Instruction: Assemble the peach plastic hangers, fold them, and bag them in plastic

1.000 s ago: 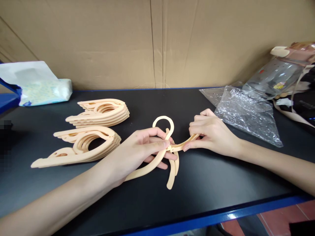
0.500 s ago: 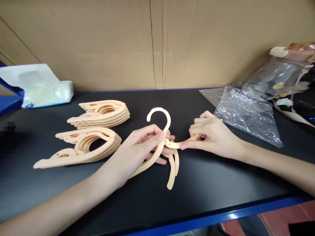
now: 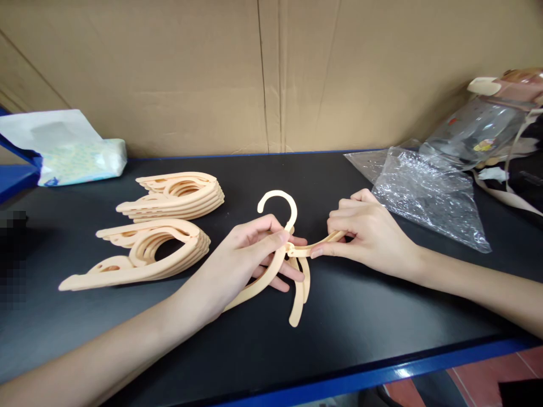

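A peach-coloured folding hanger [image 3: 292, 210] is held over the black table, its hook curving up and away from me. My left hand [image 3: 254, 249] pinches it near the base of the hook, with thumb on top and fingers behind. My right hand [image 3: 360, 226] grips one arm of the hanger, which stretches to the right from the joint. Other curved arms hang down toward the table's front edge, and one passes under my left hand, partly hidden. To the left lie two stacks of folded hangers, a far stack [image 3: 182, 198] and a near stack [image 3: 156, 249].
The black table [image 3: 339, 350] has a blue front edge. A crinkled clear plastic bag [image 3: 428, 198] lies at the right, beside a transparent bottle [image 3: 479, 127] with a strap. A tissue pack [image 3: 85, 152] sits at the back left. Behind stands a cardboard wall [image 3: 169, 73].
The hanger's hook has shifted slightly right and toward me. My left hand has moved a little to the right, and my right hand barely moved. Both keep their hold.
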